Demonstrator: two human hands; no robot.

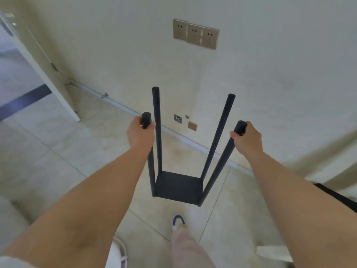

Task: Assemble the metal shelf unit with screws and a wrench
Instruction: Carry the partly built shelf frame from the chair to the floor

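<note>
Both hands, left [140,132] and right [247,138], are gripping the 2 nearest posts of the shelf frame [178,187], probably steadying it upright on the floor [58,151].

Matt dark metal shelf unit [178,187], glossy pale floor tiles [58,151], brushed metallic sockets [195,33]
</note>
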